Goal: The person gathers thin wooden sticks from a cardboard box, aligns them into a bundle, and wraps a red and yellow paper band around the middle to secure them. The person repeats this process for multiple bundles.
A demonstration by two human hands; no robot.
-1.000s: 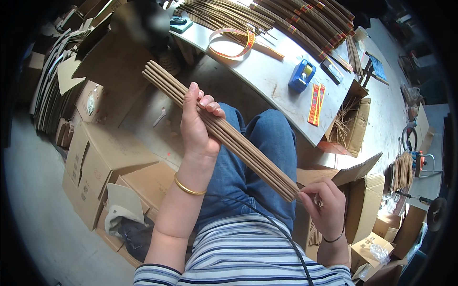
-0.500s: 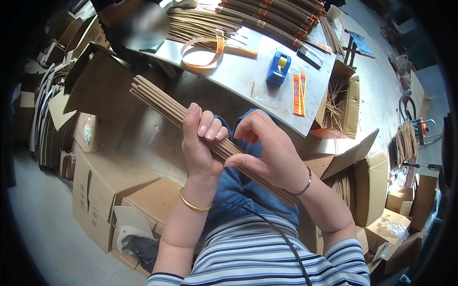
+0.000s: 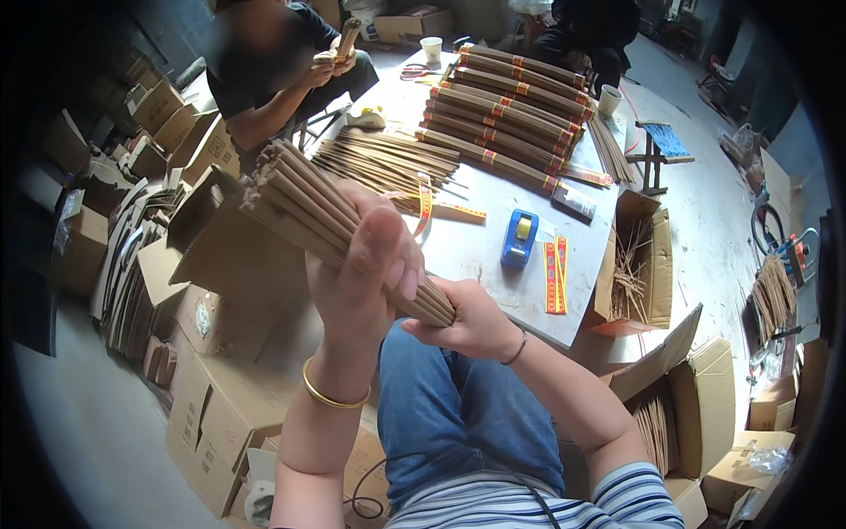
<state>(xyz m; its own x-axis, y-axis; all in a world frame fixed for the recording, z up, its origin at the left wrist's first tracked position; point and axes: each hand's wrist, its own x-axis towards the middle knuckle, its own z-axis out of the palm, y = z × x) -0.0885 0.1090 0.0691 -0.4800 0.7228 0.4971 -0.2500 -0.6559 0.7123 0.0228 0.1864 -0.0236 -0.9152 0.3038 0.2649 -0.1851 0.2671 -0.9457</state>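
1. While I sit with my knees under the counter edge, my left hand (image 3: 357,282) is clenched around the middle of the bundle of sticks (image 3: 326,220), thumb toward me and fingers wrapped over the far side.
2. My right hand (image 3: 467,322) cups the near, lower end of the same bundle, its grip closed about the stick tips. Half a second ago this hand lay over the top of the bundle beside the left one; a second ago it held the far lower end with my arm stretched out.
3. Bundle now stands steeper and nearer my face than before, its upper end fanned toward the upper left. Both hands have drawn close together, so I judge the sticks are being gathered and squared at the butt end, not yet bound.
4. Just past my hands, on the grey counter (image 3: 476,247): a blue tape dispenser (image 3: 519,238) and red and yellow paper strips (image 3: 555,275) beside it, near the right edge.
5. Farther along the counter lies a loose heap of sticks (image 3: 388,159), then a row of finished wrapped bundles (image 3: 511,97) with red and yellow bands.
6. Right of the counter, an open cardboard box (image 3: 648,264) holds more loose sticks.
7. At the far left end, another person (image 3: 273,70) sits handling sticks.
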